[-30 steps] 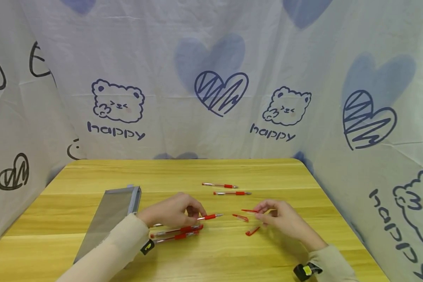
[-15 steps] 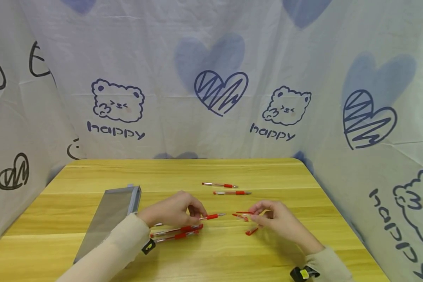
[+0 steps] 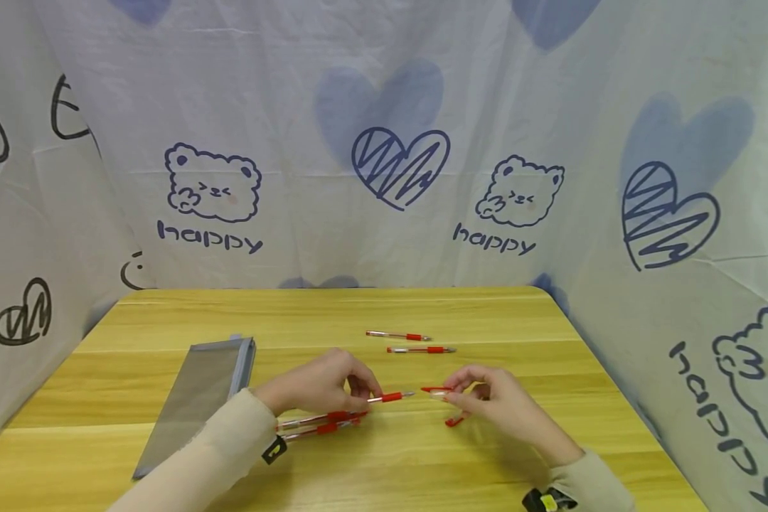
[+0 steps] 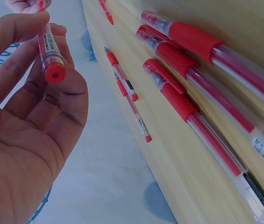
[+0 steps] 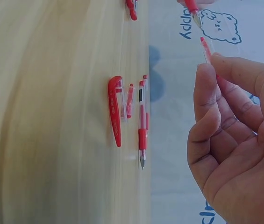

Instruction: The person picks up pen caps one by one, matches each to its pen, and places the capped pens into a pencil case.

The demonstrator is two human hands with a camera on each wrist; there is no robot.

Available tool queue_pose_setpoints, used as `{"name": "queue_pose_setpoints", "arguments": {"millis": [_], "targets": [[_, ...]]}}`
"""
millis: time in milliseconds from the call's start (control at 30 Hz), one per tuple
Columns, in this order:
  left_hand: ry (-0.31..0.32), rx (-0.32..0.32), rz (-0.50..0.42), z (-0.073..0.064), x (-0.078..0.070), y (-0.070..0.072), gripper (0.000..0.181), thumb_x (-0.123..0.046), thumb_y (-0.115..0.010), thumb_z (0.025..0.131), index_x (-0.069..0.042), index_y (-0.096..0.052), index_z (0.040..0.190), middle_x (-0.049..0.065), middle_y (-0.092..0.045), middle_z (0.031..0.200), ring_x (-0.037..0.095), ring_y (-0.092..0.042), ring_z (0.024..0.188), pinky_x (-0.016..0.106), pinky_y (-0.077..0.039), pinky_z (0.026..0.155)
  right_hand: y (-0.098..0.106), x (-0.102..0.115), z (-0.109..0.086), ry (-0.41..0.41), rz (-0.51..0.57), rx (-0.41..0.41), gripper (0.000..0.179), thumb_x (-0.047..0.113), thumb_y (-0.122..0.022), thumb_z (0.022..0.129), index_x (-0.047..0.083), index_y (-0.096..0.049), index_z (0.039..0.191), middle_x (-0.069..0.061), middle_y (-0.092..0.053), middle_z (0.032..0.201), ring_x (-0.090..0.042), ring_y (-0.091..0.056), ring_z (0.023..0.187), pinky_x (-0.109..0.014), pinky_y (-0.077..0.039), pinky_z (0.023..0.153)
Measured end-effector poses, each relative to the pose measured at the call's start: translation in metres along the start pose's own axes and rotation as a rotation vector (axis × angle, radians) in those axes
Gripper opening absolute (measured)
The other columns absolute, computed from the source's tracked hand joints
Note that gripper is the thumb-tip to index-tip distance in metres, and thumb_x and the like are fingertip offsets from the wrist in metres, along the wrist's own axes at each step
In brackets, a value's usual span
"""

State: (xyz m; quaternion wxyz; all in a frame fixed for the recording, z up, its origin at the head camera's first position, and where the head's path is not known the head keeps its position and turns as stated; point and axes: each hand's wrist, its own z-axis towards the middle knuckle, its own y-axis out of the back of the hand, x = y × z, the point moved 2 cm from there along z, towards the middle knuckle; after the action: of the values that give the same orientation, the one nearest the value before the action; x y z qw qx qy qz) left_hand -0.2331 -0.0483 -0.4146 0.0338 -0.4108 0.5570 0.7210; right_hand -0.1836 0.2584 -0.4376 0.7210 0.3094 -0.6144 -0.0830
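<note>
My left hand (image 3: 323, 384) pinches an uncapped red gel pen (image 3: 392, 397) between thumb and fingers, its tip pointing right. In the left wrist view, the red end plug of this gel pen (image 4: 50, 53) faces the camera. Facing it, my right hand (image 3: 496, 400) pinches a clear pen cap with a red clip (image 5: 206, 49). A small gap separates cap and pen tip. Below the right fingers lies a loose red-clipped cap (image 3: 454, 421); another loose cap (image 5: 130, 100) shows behind it in the right wrist view. Capped red pens (image 4: 174, 93) lie beneath my left hand.
Two uncapped red pens, one farther back (image 3: 398, 336) and one nearer (image 3: 422, 350), lie behind the hands on the wooden table (image 3: 486, 313). A grey zip pouch (image 3: 195, 398) rests at the left. Printed cloth (image 3: 307, 213) hangs behind the table and along its sides.
My right hand has moved left with the cap, over the loose caps. My left hand has shifted slightly right with the pen, narrowing the gap between them.
</note>
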Motion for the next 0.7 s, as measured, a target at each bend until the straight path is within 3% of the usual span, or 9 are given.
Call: {"name": "queue_pose_setpoints", "arguments": {"millis": [167,433,700], "targets": [[-0.01,-0.002,-0.005,0.002,-0.001,-0.001,0.016,-0.004,-0.074,0.097,-0.008,-0.083,0.11,-0.01,-0.076,0.089,-0.002,-0.062,0.078,0.022,-0.058,0.077,-0.002,0.002,0.0,0.003,0.01,0.008,0.026,0.025,-0.076,0.102,0.005,-0.074,0.119,-0.009,-0.072,0.104,-0.026,-0.07,0.074,-0.031,-0.058,0.066],[-0.023,0.011,-0.01,0.006,-0.004,-0.003,0.018,-0.003,-0.071,0.097,-0.007,-0.083,0.11,-0.001,-0.079,0.092,-0.003,-0.062,0.078,0.023,-0.058,0.077,-0.004,0.004,0.001,0.023,-0.001,0.018,0.023,0.023,-0.075,0.103,0.006,-0.074,0.118,-0.009,-0.072,0.104,-0.028,-0.07,0.075,-0.032,-0.059,0.066],[-0.043,0.022,0.009,0.011,-0.006,-0.006,0.017,-0.006,-0.071,0.1,-0.008,-0.082,0.112,-0.01,-0.075,0.089,-0.003,-0.061,0.078,0.024,-0.058,0.078,-0.01,0.008,0.002,0.03,0.009,0.031,0.023,0.025,-0.076,0.102,0.007,-0.075,0.117,-0.009,-0.073,0.104,-0.028,-0.071,0.075,-0.031,-0.059,0.067]]}}
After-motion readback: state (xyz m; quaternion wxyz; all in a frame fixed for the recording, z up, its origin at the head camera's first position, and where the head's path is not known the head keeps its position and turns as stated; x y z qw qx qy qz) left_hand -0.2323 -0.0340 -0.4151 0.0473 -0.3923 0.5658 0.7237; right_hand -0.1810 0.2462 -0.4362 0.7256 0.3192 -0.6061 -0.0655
